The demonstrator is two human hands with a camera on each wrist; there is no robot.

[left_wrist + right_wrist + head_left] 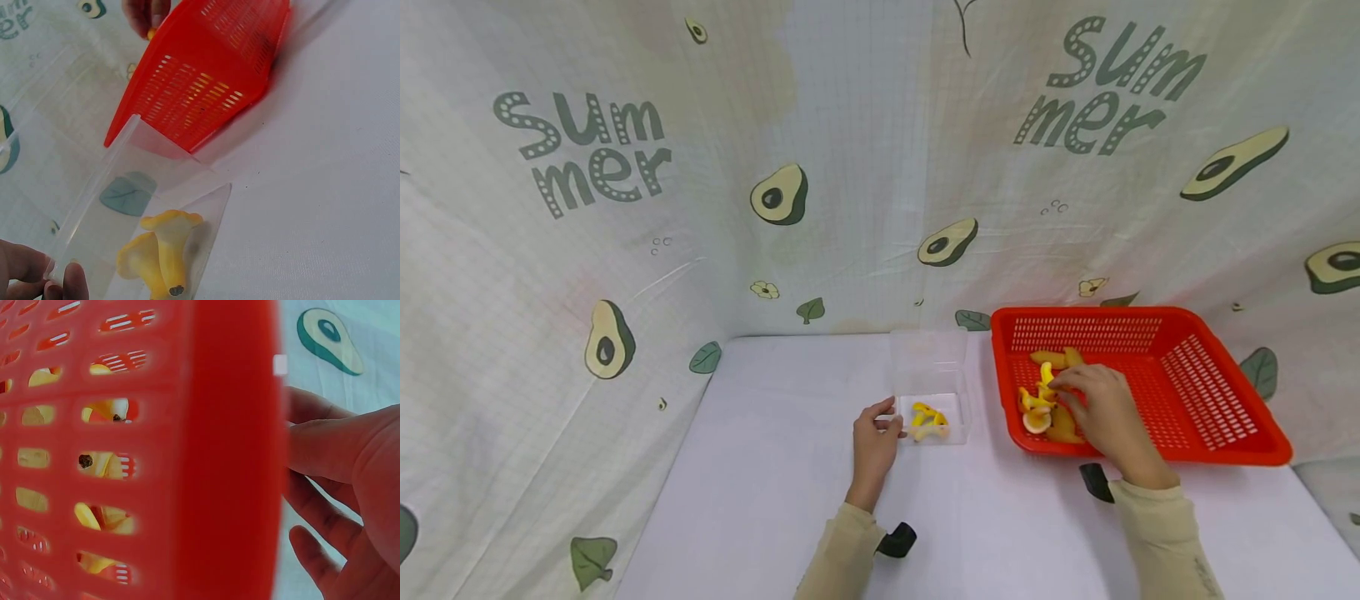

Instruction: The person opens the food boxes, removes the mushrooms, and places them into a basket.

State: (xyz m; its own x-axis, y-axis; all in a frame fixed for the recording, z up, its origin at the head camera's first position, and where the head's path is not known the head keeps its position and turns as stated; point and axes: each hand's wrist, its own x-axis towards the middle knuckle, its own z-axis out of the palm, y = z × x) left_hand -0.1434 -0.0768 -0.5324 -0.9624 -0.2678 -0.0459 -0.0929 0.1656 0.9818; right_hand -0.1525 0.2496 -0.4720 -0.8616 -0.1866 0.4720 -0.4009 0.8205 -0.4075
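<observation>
My left hand (877, 442) pinches the left wall of a clear plastic box (958, 408) between thumb and fingers. Inside that box lie several yellow chanterelle mushrooms (172, 250), with pale caps and dark-tipped stems. My right hand (1101, 412) reaches over the near rim of a red plastic basket (1232, 454), its fingertips pinching a yellow chanterelle (1047, 373). A bit of yellow also shows at those fingertips in the left wrist view. In the right wrist view the basket wall hides what the fingertips hold.
More chanterelles (1037, 419) and some tan-brown pieces (1063, 427) lie in the basket's left part. The box's transparent lid (928, 350) stands raised at its back. A white tabletop (760, 467) runs back to a hanging cloth (850, 125) printed with avocados.
</observation>
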